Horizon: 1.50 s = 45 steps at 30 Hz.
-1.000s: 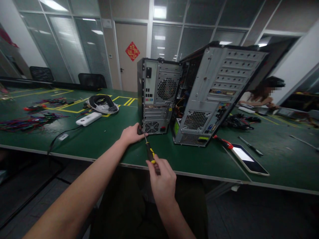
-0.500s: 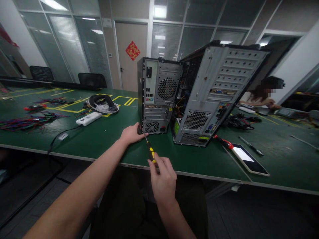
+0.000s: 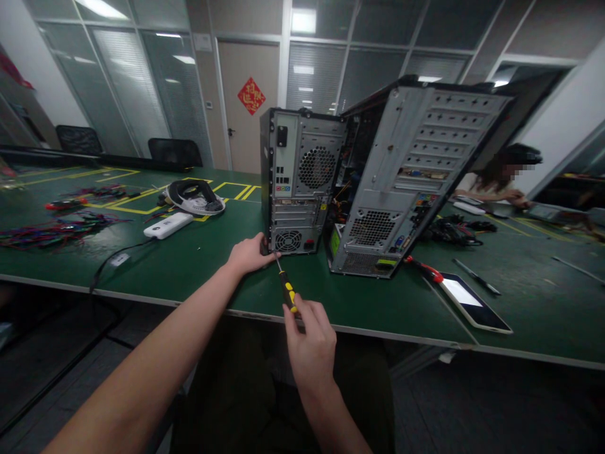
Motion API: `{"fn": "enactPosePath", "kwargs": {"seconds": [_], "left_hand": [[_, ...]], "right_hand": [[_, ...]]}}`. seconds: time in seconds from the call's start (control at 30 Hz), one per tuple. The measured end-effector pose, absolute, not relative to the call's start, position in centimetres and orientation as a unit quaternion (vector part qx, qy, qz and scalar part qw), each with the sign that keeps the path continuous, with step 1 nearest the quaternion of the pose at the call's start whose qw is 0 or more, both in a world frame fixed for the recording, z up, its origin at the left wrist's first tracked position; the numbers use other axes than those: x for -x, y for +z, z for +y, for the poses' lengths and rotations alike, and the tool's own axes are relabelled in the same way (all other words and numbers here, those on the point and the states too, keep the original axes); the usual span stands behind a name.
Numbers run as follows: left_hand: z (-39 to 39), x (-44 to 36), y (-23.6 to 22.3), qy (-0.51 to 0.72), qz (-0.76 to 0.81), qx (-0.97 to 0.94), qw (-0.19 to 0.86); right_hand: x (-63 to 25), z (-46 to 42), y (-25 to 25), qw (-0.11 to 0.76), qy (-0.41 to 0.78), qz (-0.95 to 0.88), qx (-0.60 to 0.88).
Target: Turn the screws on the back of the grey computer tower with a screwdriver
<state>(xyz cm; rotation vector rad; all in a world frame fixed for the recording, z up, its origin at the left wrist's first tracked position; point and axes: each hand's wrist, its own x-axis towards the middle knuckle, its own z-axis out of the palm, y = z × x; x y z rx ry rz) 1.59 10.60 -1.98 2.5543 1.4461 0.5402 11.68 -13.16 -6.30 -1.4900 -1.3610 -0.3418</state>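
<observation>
A smaller black-and-grey computer tower stands upright on the green table with its back panel facing me. My left hand grips its lower left corner, the thumb lying along the bottom edge. In my right hand, the fingertips close round the end of a black-and-yellow screwdriver. The shaft slants up to the same corner, beside my left thumb; what its tip touches is too small to make out. Right of it, a larger computer tower stands with an open side, loose wires showing inside.
To the right lie red-handled pliers, a phone, a pen and black cables. A white power strip, a white-and-black headset-like device and coloured wires are at left. Another person sits far right.
The screwdriver handle has turned, its yellow patches showing differently, and my right hand has shifted very slightly right. My left hand and both towers keep their places.
</observation>
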Motion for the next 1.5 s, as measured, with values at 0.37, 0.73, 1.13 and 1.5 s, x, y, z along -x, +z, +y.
{"fn": "enactPosePath", "kwargs": {"seconds": [0.37, 0.73, 1.13, 1.5], "left_hand": [[10.46, -1.62, -1.76, 0.172, 0.489, -0.852, 0.080], [10.65, -1.52, -1.90, 0.174, 0.487, -0.851, 0.088], [10.68, -1.47, -1.95, 0.174, 0.488, -0.851, 0.085], [10.56, -1.46, -1.93, 0.175, 0.488, -0.852, 0.081]], "right_hand": [[-11.68, -13.11, -6.41, 0.532, -0.137, -0.566, 0.615], [-11.74, -13.04, -6.40, 0.537, -0.132, -0.560, 0.616], [-12.01, -13.08, -6.31, 0.540, -0.133, -0.555, 0.618], [-12.30, -13.31, -6.33, 0.539, -0.137, -0.551, 0.622]]}}
